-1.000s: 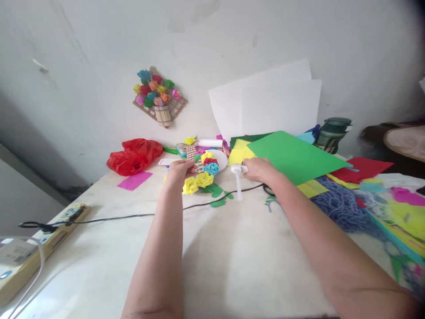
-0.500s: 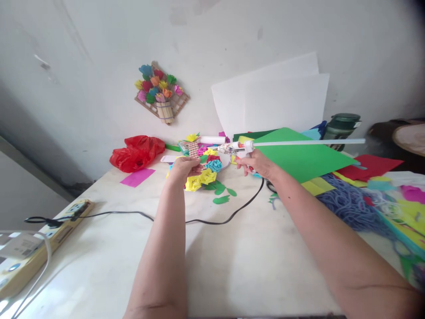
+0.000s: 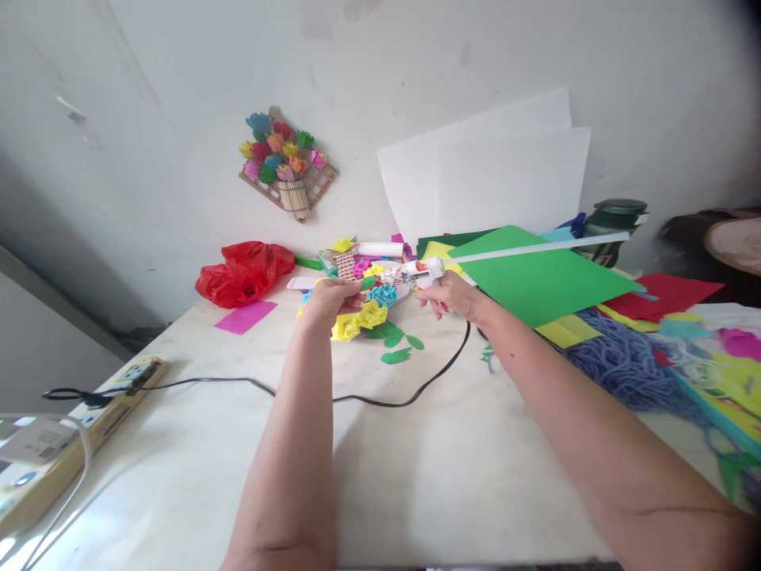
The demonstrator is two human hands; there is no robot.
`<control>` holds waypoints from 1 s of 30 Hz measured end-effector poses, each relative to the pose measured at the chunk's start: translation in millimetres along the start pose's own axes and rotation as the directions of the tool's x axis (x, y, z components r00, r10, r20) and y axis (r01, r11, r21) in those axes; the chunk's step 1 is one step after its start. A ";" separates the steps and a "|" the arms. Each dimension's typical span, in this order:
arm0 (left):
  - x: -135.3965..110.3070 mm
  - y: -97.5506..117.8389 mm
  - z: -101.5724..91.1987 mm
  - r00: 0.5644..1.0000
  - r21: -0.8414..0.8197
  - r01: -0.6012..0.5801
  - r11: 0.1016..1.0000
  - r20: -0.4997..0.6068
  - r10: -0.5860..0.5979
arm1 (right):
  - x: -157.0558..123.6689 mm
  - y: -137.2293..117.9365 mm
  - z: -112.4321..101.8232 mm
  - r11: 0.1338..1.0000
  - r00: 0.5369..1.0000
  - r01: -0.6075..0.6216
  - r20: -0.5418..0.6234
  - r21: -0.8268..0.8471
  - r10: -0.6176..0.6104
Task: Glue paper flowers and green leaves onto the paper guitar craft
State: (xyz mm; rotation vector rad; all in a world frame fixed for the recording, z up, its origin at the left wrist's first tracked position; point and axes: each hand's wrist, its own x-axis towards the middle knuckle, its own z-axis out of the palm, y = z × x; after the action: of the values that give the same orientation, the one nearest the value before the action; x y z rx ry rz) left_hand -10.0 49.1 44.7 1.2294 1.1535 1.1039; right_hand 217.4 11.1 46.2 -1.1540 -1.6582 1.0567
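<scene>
My right hand [image 3: 450, 295] is wrapped round the handle of a white hot glue gun [image 3: 433, 270], whose nozzle points left. A long glue stick [image 3: 535, 248] sticks out of its back. My left hand [image 3: 338, 300] is closed, with a small green paper leaf [image 3: 368, 283] pinched at its fingertips close to the nozzle. Below and beside this hand lie yellow paper flowers [image 3: 360, 320] and a blue paper flower [image 3: 384, 295], clustered together. Loose green paper leaves [image 3: 396, 357] lie on the table just in front of them.
A black cord [image 3: 410, 399] crosses the table to a power strip [image 3: 119, 404] at left. A red plastic bag [image 3: 245, 274] and a magenta paper piece [image 3: 246, 316] lie at back left. Green sheets [image 3: 535, 274] and blue-grey yarn [image 3: 624, 365] cover the right. A flower decoration [image 3: 288, 166] hangs on the wall.
My right hand has brought the glue gun slightly left and down, nearer the leaf, and the glue stick now tilts upward to the right. My left hand has stayed nearly still.
</scene>
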 end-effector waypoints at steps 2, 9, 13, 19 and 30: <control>-0.2 0.2 0.2 1.000 0.005 0.002 1.000 0.004 -0.002 | -0.4 -0.9 0.7 1.000 1.000 -0.006 -0.005 -0.001 0.006; -2.5 1.7 1.8 1.000 0.011 -0.005 1.000 0.011 0.004 | 1.3 1.0 -0.2 0.998 0.998 -0.038 -0.042 -0.047 0.036; -3.3 1.9 2.6 1.000 0.005 -0.018 1.000 0.011 0.018 | 3.8 4.4 -1.4 0.998 0.998 -0.039 -0.041 -0.047 0.037; -2.7 1.2 1.2 0.999 -0.007 -0.032 0.999 0.012 0.032 | 6.0 8.3 -2.6 0.998 0.998 -0.039 -0.051 -0.053 0.036; -2.5 0.7 0.5 1.000 -0.019 -0.028 0.999 0.002 0.028 | 0.3 0.2 -1.8 0.998 0.999 -0.007 -0.036 -0.065 0.005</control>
State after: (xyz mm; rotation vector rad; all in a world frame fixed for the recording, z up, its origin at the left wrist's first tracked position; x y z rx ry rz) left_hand -9.8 46.6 45.6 1.2347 1.1249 1.1316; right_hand 219.0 11.7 46.6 -1.2138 -1.6730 0.9864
